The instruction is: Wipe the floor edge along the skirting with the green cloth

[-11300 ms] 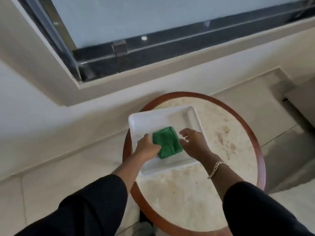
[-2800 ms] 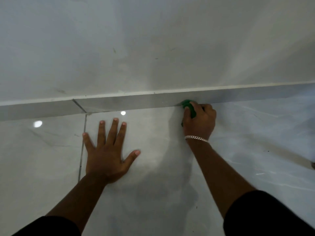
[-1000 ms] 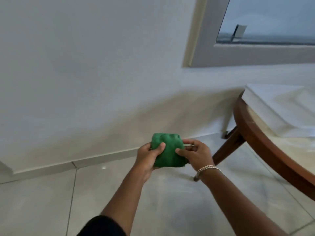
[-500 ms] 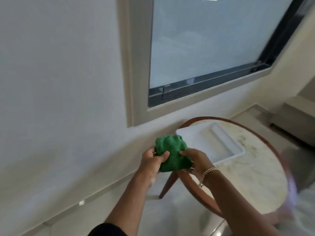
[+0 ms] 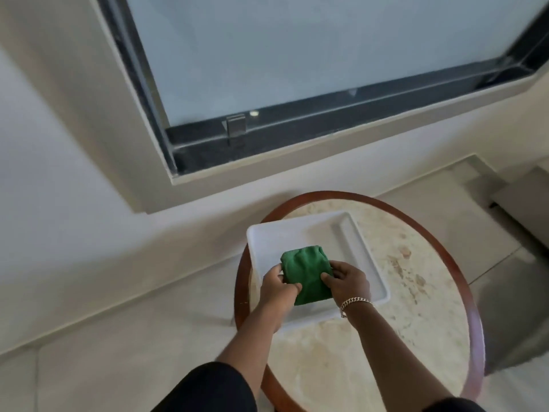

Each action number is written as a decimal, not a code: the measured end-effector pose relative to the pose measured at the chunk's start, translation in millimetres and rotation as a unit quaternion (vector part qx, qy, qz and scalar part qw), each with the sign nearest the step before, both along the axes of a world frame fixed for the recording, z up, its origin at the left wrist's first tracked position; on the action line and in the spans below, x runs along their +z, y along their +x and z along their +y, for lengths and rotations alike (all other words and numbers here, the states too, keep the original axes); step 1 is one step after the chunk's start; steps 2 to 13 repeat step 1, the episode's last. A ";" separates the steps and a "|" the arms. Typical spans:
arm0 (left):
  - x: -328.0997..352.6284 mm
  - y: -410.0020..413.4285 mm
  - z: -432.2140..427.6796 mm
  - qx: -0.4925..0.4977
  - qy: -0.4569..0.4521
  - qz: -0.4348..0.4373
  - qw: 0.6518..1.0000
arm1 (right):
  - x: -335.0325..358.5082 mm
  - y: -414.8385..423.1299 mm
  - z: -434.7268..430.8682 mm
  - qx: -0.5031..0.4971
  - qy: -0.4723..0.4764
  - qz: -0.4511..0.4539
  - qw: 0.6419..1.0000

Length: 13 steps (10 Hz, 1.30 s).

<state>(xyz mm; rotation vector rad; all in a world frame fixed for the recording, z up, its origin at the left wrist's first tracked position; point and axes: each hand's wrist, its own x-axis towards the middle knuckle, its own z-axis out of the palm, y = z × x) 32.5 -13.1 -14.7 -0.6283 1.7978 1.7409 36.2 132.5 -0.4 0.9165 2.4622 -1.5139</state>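
Observation:
The green cloth (image 5: 307, 270) is folded into a thick pad and sits over the white tray (image 5: 356, 245) on the round table (image 5: 416, 307). My left hand (image 5: 277, 288) grips its left edge with thumb on top. My right hand (image 5: 349, 279), with a chain bracelet at the wrist, grips its right edge. Whether the cloth rests on the tray or hangs just above it I cannot tell. The skirting (image 5: 148, 292) runs along the wall's foot to the left of the table, with pale floor tiles (image 5: 118, 352) in front of it.
A dark-framed window (image 5: 297, 69) with a metal latch (image 5: 236, 126) fills the wall above the table. The table has a brown wooden rim and a marbled top. A low grey step or unit (image 5: 520, 203) stands at the right by the wall.
I have stood up from the floor and turned to the table. Both hands carried the folded cloth from mid-air beside the table to over the white tray.

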 end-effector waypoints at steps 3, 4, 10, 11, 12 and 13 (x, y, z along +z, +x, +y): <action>-7.8 -4.8 11.7 -0.011 -0.013 -0.042 0.999 | -22.3 -10.9 17.9 0.012 -0.037 -0.042 0.998; -7.8 -4.8 11.7 -0.011 -0.013 -0.042 0.999 | -22.3 -10.9 17.9 0.012 -0.037 -0.042 0.998; -7.8 -4.8 11.7 -0.011 -0.013 -0.042 0.999 | -22.3 -10.9 17.9 0.012 -0.037 -0.042 0.998; -7.8 -4.8 11.7 -0.011 -0.013 -0.042 0.999 | -22.3 -10.9 17.9 0.012 -0.037 -0.042 0.998; -7.8 -4.8 11.7 -0.011 -0.013 -0.042 0.999 | -22.3 -10.9 17.9 0.012 -0.037 -0.042 0.998; -7.8 -4.8 11.7 -0.011 -0.013 -0.042 0.999 | -22.3 -10.9 17.9 0.012 -0.037 -0.042 0.998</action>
